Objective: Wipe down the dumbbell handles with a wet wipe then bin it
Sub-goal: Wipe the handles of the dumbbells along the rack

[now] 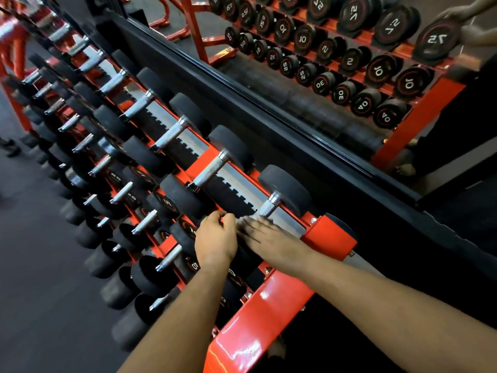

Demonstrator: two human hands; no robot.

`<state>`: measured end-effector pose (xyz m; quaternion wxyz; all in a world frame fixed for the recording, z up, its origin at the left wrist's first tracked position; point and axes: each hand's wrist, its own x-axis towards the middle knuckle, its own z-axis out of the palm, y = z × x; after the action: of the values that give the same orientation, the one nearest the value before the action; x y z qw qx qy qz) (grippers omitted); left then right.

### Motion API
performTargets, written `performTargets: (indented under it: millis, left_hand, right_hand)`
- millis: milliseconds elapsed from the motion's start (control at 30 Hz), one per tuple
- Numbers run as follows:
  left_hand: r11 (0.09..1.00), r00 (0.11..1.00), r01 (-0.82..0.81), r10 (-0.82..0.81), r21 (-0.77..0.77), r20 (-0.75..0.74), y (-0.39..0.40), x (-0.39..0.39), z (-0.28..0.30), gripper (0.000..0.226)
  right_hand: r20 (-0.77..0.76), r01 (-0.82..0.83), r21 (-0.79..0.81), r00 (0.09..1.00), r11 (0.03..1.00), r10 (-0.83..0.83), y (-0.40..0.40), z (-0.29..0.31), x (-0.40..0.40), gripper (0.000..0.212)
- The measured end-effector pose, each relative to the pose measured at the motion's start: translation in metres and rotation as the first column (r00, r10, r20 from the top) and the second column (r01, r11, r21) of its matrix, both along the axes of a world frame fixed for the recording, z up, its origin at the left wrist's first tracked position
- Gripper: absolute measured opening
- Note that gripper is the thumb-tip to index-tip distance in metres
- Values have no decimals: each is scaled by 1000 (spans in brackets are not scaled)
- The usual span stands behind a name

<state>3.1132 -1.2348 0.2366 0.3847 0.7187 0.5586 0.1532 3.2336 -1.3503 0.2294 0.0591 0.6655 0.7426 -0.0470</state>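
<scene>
Right hand: the right hand lies blurred at the near end of the top rail, fingers stretched fairly straight towards 10 o'clock; a pale smear at the fingertips may be the wet wipe, though the blur leaves me unable to tell whether the fingers pinch it.
Left hand: the left hand sits just beside it at 9 o'clock, fingers curled in towards the same pale patch; what it grips, if anything, I cannot tell.
Nearest handle: the knurled nearest handle stands just at 1 o'clock of the right fingertips.
Progress: early by my judgement; no handle looks visibly wet, the next handle and the long row towards 10 o'clock remain, and no bin is in view.
Surface: a red rack with black-headed dumbbells on tiers.
Room: a mirror from 12 to 3 o'clock reflects numbered weights; dark floor at 8 o'clock.
</scene>
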Motion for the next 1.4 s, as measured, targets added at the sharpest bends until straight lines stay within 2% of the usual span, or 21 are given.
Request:
performTargets:
  millis: [67,100,133,167,233,267,300,333,367,433,533,633,733,867,933,1033,1100,1167,1267,1333,1400]
  left_hand:
    - [1000,1000,12,-12,11,-15,0,1,-1,50]
    - [1000,1000,12,-12,17,-16,0,1,-2,49]
    - [1000,1000,10,-9,17,-16,0,0,-3,50]
    - [1000,1000,10,-9,18,-12,1,1,-5,50]
    - [1000,1000,8,-8,13,-12,2,0,-7,48]
    - [1000,1000,10,-10,11,-13,1,0,-8,47]
    - [1000,1000,13,-13,13,-11,0,0,-8,46]
    - [1000,1000,13,-13,13,-9,0,0,-6,43]
    - [1000,1000,12,-12,17,-7,0,-1,-5,38]
    - [1000,1000,10,-10,28,-18,0,0,-4,32]
    - [999,999,12,-11,41,-30,0,0,-6,31]
    - [998,999,19,-17,58,-40,2,0,-6,33]
    - [999,1000,15,-13,52,-27,2,0,-3,33]
    - [999,1000,0,0,44,9,2,-1,-3,31]
    - [999,1000,5,-6,46,3,1,0,-3,31]
    - [999,1000,4,-4,36,10,2,-1,-2,31]
    - [999,1000,3,-3,32,2,2,-1,-3,33]
    - [1000,1000,1,-1,27,-5,2,-2,-4,32]
    - [1000,1000,0,0,28,-6,2,-1,-3,30]
    - [1000,1000,-1,1,27,-2,2,-1,-1,30]
    - [1000,1000,1,-1,25,2,2,-1,-1,29]
  right_hand:
    - [-217,20,132,976,991,10,-33,-4,5,67]
    - [-399,169,154,912,973,-95,-45,-2,4,69]
    - [-598,384,120,764,915,-242,-52,-3,-1,69]
    - [-758,609,22,527,793,-384,-56,-7,-2,66]
    - [-879,861,-308,-95,405,-467,-47,-10,-8,52]
    - [-847,841,-487,-388,237,-364,-38,-11,-8,45]
    - [-756,751,-649,-620,122,-209,-28,-10,-7,36]
    - [-637,632,-771,-768,83,-68,-16,-6,-5,27]
    - [-541,542,-837,-840,76,36,-4,-2,-3,20]
    - [-437,455,-881,-887,129,146,16,5,0,13]
    - [-369,419,-853,-906,311,208,38,13,5,13]
    - [-387,398,-815,-915,421,117,58,15,16,25]
    - [-397,374,-854,-918,361,14,65,14,14,12]
    - [-387,402,-884,-916,239,109,56,16,4,7]
    - [-376,401,-883,-916,246,142,56,17,5,6]
    - [-386,402,-847,-915,349,117,70,23,11,20]
    - [-386,397,-849,-917,349,104,77,20,12,14]
    - [-372,386,-878,-923,284,102,73,13,6,8]
    - [-410,418,-891,-908,178,83,61,3,-3,21]
    - [-402,401,-889,-915,221,41,62,5,-2,20]
    - [-400,365,-872,-916,327,-44,70,9,6,22]
